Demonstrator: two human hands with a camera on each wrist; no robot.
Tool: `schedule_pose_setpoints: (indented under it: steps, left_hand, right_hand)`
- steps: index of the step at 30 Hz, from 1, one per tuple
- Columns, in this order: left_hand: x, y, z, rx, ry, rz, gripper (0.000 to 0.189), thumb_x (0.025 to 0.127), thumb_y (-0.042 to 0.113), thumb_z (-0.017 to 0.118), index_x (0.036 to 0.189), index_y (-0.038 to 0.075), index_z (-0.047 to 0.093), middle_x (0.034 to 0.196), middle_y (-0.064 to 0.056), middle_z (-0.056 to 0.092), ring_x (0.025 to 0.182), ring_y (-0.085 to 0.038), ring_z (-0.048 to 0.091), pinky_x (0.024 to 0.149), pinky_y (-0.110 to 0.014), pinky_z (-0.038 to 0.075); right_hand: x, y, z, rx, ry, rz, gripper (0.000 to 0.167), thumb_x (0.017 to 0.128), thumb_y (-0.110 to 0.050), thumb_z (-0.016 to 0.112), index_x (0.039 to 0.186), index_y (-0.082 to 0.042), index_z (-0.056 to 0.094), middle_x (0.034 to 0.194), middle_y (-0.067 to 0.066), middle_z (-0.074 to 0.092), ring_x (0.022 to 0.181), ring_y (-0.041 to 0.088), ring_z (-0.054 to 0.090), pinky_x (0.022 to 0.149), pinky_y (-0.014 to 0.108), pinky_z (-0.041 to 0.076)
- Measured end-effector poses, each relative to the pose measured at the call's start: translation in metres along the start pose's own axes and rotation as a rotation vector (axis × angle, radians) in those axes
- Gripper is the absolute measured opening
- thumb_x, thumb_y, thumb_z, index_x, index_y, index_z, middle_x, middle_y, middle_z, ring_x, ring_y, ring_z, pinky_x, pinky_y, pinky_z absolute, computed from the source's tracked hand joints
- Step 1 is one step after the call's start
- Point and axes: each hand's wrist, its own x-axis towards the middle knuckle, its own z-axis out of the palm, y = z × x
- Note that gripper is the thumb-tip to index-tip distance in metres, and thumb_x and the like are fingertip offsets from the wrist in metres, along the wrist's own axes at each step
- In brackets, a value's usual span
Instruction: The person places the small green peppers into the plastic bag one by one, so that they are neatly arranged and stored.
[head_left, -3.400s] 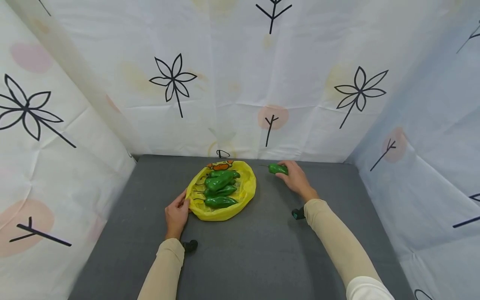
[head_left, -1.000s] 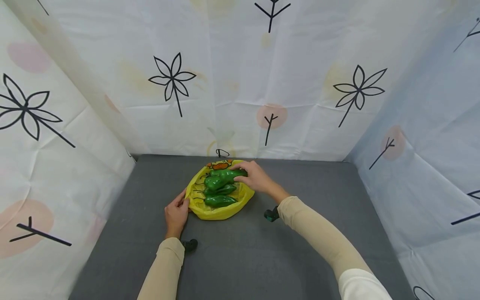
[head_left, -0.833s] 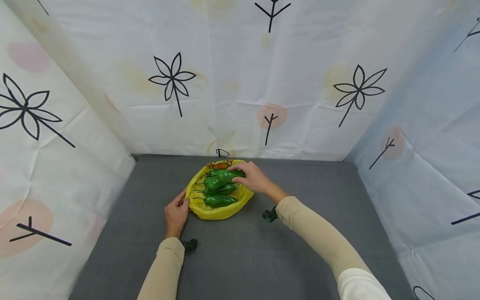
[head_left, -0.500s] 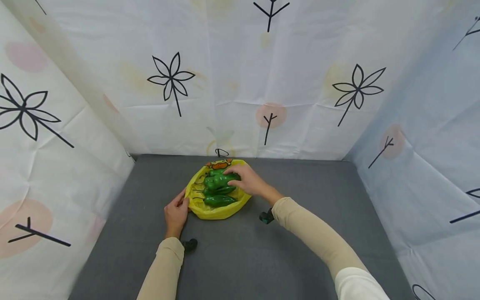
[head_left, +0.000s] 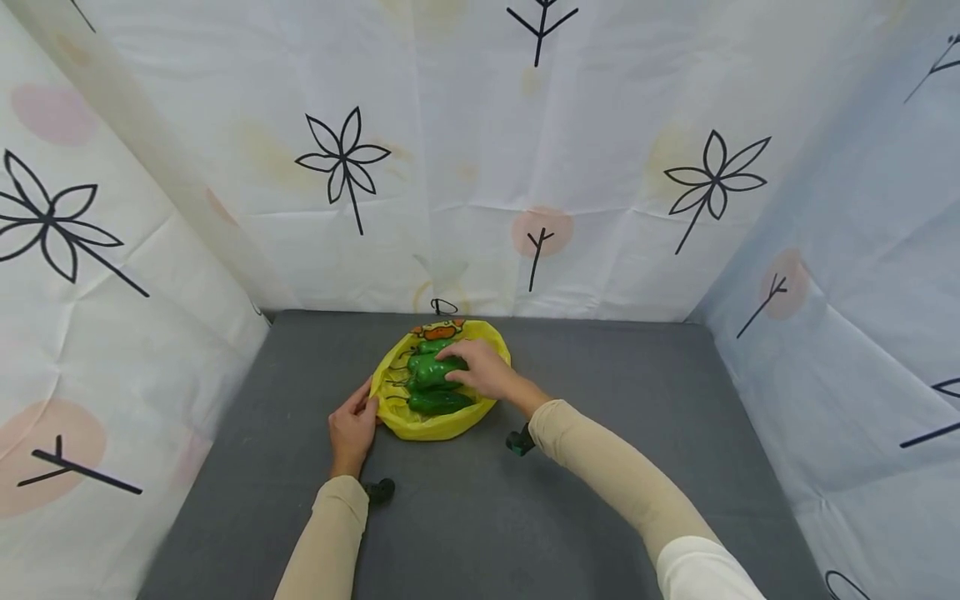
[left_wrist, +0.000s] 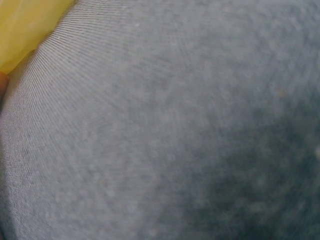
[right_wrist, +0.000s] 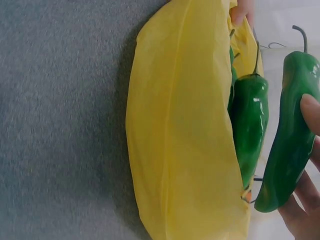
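Note:
A yellow plastic bag [head_left: 491,392], its rim rolled open into a round shape, lies at the back of the table with several green peppers [head_left: 441,403] in it. My left hand [head_left: 352,427] pinches the bag's left rim between thumb and fingers. My right hand [head_left: 486,371] reaches over the bag from the right and holds one green pepper [right_wrist: 286,135] by its side, stem pointing left in the head view. In the right wrist view the held pepper is beside another pepper [right_wrist: 249,125] inside the bag. The left wrist view shows only the bag's edge [left_wrist: 30,30] and a fingertip.
A dark grey cloth [head_left: 465,517] covers the table. White patterned curtains [head_left: 465,167] stand at the back and both sides, with the back one close behind the bag. A small dark camera is worn at each wrist.
Since the first frame, my right hand has carried the pepper leftward from the table right of the bag to over the other peppers. It is now slightly farther left and lower. The left hand has stayed put.

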Motion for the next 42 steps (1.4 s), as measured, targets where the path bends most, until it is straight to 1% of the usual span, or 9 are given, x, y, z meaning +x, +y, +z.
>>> schedule_pose_setpoints:
  steps: [4,8,11,15,21,28,32,35,42]
  left_hand:
    - [-0.001,-0.003,0.001,-0.005,-0.001,-0.007,0.036,0.098,0.021,0.065,0.132,0.032,0.071,0.089,-0.009,0.079,0.06,0.001,0.062,0.06,-0.013,0.05]
    - [-0.001,-0.003,0.001,-0.005,0.003,0.006,0.036,0.098,0.021,0.065,0.132,0.03,0.07,0.09,-0.009,0.079,0.06,0.002,0.061,0.06,-0.012,0.05]
    - [0.0,-0.001,0.0,-0.012,0.006,0.013,0.037,0.098,0.019,0.064,0.133,0.029,0.071,0.09,-0.01,0.079,0.059,0.003,0.061,0.059,-0.011,0.049]
    - [0.0,0.001,-0.001,-0.017,0.009,0.016,0.037,0.098,0.018,0.064,0.133,0.028,0.07,0.091,-0.012,0.079,0.059,0.005,0.061,0.059,-0.009,0.049]
    - [-0.001,0.002,-0.002,-0.021,0.002,0.018,0.037,0.098,0.019,0.064,0.134,0.028,0.07,0.095,-0.013,0.08,0.06,0.006,0.062,0.06,-0.008,0.05]
    - [-0.001,0.003,-0.001,-0.018,-0.002,0.0,0.037,0.098,0.02,0.065,0.134,0.029,0.07,0.096,-0.012,0.08,0.062,0.008,0.061,0.061,-0.008,0.05]
    - [0.0,0.003,0.0,-0.012,-0.004,-0.008,0.037,0.098,0.02,0.065,0.134,0.028,0.07,0.095,-0.011,0.079,0.062,0.008,0.06,0.06,-0.008,0.049]
    - [0.0,0.003,0.0,-0.005,-0.001,-0.003,0.037,0.098,0.02,0.065,0.134,0.028,0.07,0.093,-0.011,0.079,0.061,0.008,0.06,0.06,-0.008,0.049]
    - [0.0,0.002,0.0,-0.009,-0.003,-0.001,0.038,0.098,0.019,0.065,0.134,0.028,0.069,0.092,-0.012,0.079,0.061,0.007,0.06,0.06,-0.008,0.049]
  right_hand:
    - [0.001,-0.002,0.006,-0.036,-0.025,0.023,0.037,0.097,-0.019,0.069,0.133,-0.013,0.066,0.134,0.005,0.068,0.122,0.023,0.065,0.107,0.041,0.051]
    - [0.003,-0.006,0.011,-0.038,-0.039,0.051,0.036,0.098,-0.019,0.069,0.134,-0.014,0.066,0.135,0.004,0.068,0.124,0.023,0.064,0.109,0.042,0.049]
    - [0.006,-0.009,0.014,-0.029,-0.034,0.072,0.036,0.098,-0.018,0.069,0.133,-0.014,0.067,0.135,0.004,0.067,0.127,0.023,0.062,0.114,0.045,0.046]
    - [0.01,-0.011,0.02,-0.038,-0.031,0.102,0.036,0.098,-0.019,0.069,0.134,-0.016,0.066,0.137,0.003,0.066,0.131,0.024,0.059,0.121,0.048,0.037]
    - [0.016,-0.013,0.026,-0.023,-0.031,0.147,0.037,0.099,-0.02,0.068,0.135,-0.017,0.065,0.139,0.002,0.065,0.134,0.024,0.056,0.124,0.048,0.031]
    - [0.021,-0.01,0.031,0.004,-0.005,0.162,0.036,0.098,-0.019,0.068,0.134,-0.016,0.066,0.137,0.003,0.066,0.132,0.023,0.057,0.124,0.05,0.031]
    - [0.022,-0.009,0.033,0.004,-0.008,0.165,0.036,0.098,-0.017,0.069,0.133,-0.015,0.066,0.136,0.004,0.065,0.131,0.024,0.057,0.118,0.049,0.039]
    - [0.021,-0.009,0.034,0.014,-0.017,0.176,0.037,0.098,-0.016,0.069,0.134,-0.014,0.065,0.136,0.007,0.064,0.129,0.025,0.056,0.11,0.045,0.047]
    - [0.021,-0.008,0.034,0.035,-0.027,0.189,0.038,0.097,-0.015,0.07,0.135,-0.013,0.064,0.135,0.009,0.062,0.127,0.026,0.056,0.105,0.044,0.049]
